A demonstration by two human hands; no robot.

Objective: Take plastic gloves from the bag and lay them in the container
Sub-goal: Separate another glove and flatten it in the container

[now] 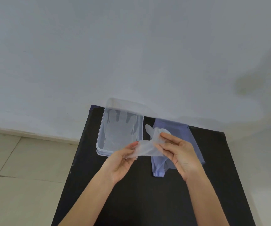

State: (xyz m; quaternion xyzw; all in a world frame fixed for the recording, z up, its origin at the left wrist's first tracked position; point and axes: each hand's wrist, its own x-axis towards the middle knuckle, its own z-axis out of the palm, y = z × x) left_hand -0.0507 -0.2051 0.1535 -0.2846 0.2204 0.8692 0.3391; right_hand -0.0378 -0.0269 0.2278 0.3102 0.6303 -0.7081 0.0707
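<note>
A clear plastic glove (pixel 147 148) is stretched between my two hands above the black table (pixel 131 201). My left hand (pixel 123 162) pinches its cuff end; my right hand (pixel 178 154) holds it near the fingers, which point up and away. The clear rectangular container (pixel 99 139) lies on the table's far left, its lid raised at the back, with a see-through glove (pixel 120 128) flat inside. A bluish transparent bag (pixel 193 144) lies under my right hand, partly hidden by it.
The table stands against a pale wall (pixel 131 46). Beige floor tiles (pixel 17 168) show to the left, beyond the table's left edge. The near half of the table is bare black surface.
</note>
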